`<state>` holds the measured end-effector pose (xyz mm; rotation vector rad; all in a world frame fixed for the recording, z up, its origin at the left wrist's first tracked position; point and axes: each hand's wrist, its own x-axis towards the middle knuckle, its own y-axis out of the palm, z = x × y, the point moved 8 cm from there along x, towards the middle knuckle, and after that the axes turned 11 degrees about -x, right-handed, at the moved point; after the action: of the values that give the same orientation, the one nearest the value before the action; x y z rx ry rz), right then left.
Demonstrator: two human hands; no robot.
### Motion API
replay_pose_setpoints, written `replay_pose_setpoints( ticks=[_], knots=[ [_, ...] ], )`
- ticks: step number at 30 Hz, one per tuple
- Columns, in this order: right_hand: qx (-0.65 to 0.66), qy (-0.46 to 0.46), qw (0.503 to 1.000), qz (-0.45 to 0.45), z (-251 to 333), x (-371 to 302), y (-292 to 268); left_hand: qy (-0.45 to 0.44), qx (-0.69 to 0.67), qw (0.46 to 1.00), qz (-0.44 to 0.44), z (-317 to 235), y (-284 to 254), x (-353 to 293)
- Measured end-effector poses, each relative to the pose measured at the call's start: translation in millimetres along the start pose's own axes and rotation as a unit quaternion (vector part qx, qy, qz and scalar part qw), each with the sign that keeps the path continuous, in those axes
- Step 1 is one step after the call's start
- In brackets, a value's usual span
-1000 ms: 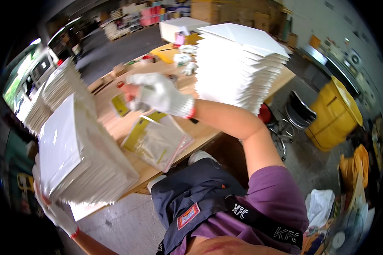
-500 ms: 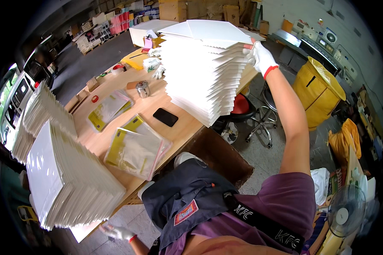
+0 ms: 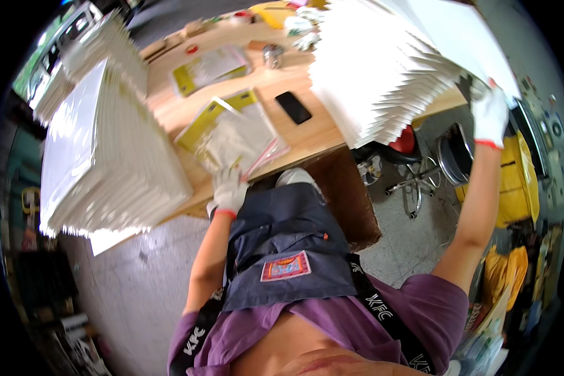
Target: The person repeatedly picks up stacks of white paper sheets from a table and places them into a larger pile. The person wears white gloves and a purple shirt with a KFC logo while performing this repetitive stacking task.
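My right hand (image 3: pixel 490 116), in a white glove with a red cuff, pinches the near edge of a large white card sheet (image 3: pixel 460 37), which it has pulled partly off the tall stack of white sheets (image 3: pixel 370 75). My left hand (image 3: pixel 230 191), also gloved, is at the table's near edge, its fingers stretched over the bottom edge of a clear plastic bag (image 3: pixel 232 147) with a yellow printed band. That bag lies in a small overlapping pile. Slight blur hides whether the fingertips press on it.
A black phone (image 3: pixel 293 108) and a metal cup (image 3: pixel 272 56) stand on the wooden table (image 3: pixel 313 135). More bags (image 3: pixel 213 67) lie behind. Plastic-wrapped stacks (image 3: pixel 106 163) fill the left end. A wheeled chair (image 3: pixel 413 182) and a yellow bin (image 3: pixel 520 182) are at the right.
My left hand has risen from below the table's left end to the bag at the near edge. My right hand has drawn the top white sheet to the right. The view has shifted.
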<state>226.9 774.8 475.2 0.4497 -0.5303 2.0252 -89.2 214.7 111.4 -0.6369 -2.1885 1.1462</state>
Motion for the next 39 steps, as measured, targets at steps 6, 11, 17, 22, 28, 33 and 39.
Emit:
replay_pose_setpoints(
  ticks=[6,11,17,22,28,33,39],
  knots=[
    [0.114,0.119,0.985,0.054,76,-146,136,-0.114,0.061,0.986,0.108,36,1,17],
    [0.106,0.285,0.909,0.286,-21,-243,249,-0.128,-0.098,0.987,0.01,124,31,17],
    [0.203,0.55,0.742,0.324,-165,-348,323,-0.088,-0.118,0.989,-0.015,75,-22,13],
    [0.265,0.543,0.76,0.24,-208,-375,339,-0.075,-0.057,0.994,-0.053,67,-39,10],
    [0.389,0.553,0.691,0.255,-209,-401,346,-0.094,-0.26,0.961,0.024,67,-44,37],
    [0.315,0.568,0.741,0.172,-184,-407,357,-0.063,-0.173,0.983,0.021,53,-56,38],
    [0.367,0.523,0.746,0.19,-124,-399,367,-0.116,-0.371,0.885,-0.257,51,-30,-1]
  ],
)
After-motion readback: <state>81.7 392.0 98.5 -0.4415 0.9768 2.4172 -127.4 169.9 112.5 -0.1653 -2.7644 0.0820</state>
